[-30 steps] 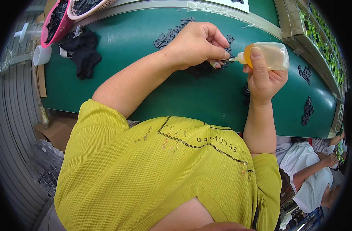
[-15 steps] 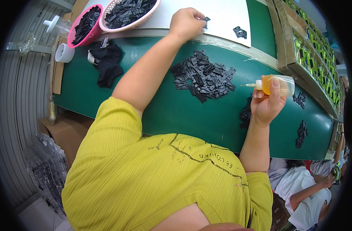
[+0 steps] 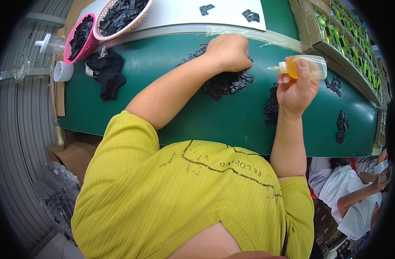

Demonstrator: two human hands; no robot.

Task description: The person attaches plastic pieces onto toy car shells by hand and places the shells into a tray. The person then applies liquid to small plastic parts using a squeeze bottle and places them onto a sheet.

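Note:
My right hand (image 3: pixel 294 97) grips a clear squeeze bottle (image 3: pixel 314 67) of amber liquid with a white collar and a thin needle tip, which points left. My left hand (image 3: pixel 230 52) is over a heap of small black plastic parts (image 3: pixel 225 84) on the green tabletop. Its fingers are curled closed at the heap's right side, and whatever they pinch is hidden behind the hand. On the white board (image 3: pixel 180 13) beyond, a few black parts (image 3: pixel 207 9) lie near another small cluster (image 3: pixel 251 16).
A pink basket (image 3: pixel 94 43) and a pale pink basket (image 3: pixel 147 13), both full of black parts, stand at far left. Dark cloth (image 3: pixel 107 75) and a white roll (image 3: pixel 63 71) lie nearby. Cardboard trays (image 3: pixel 314 32) edge the right side. Co-workers sit at lower right.
My left hand has come back from the white board to the heap, leaving a black part on the board. My right hand still holds the bottle. The whole view has shifted slightly.

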